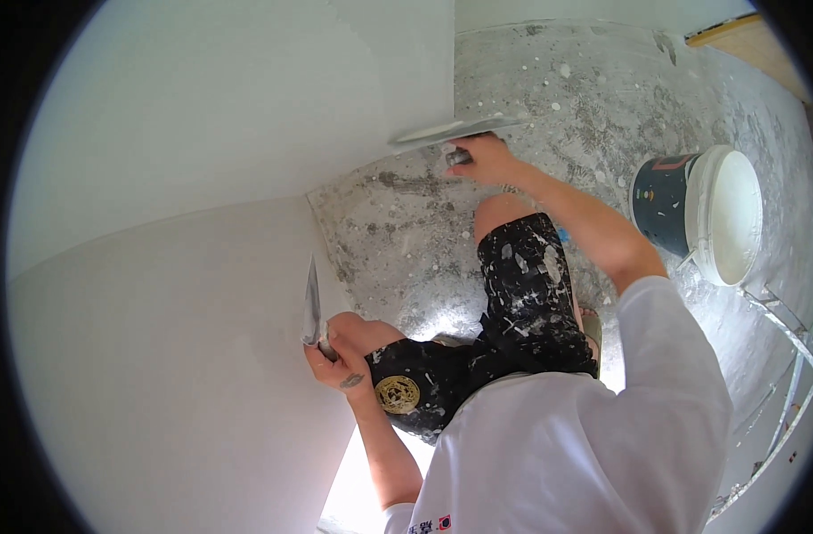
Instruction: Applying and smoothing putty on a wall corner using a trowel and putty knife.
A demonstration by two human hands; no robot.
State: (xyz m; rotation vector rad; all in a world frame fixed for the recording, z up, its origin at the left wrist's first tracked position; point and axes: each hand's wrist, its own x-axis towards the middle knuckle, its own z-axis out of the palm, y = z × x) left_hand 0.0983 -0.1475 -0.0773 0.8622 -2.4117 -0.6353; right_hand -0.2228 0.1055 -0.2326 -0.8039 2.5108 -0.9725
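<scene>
My right hand [485, 162] is closed round the dark handle of a long plastering trowel [424, 138]. White paste lies along its wide metal blade, which is at the bottom of the white wall [335, 89] near its outer corner; whether it touches the wall I cannot tell. My left hand [337, 363] grips the handle of a putty knife [312, 298], its blade pointing up, narrow as seen from here. That blade stands in front of the left-hand wall [157, 356], close to my knee.
A large bucket [665, 206], dark outside with a white rim, lies or leans at the right. Beyond it a metal ladder [785, 325] stands by the edge. Grey floor [585, 98] bears white splashes. A wooden board [745, 44] shows at top right.
</scene>
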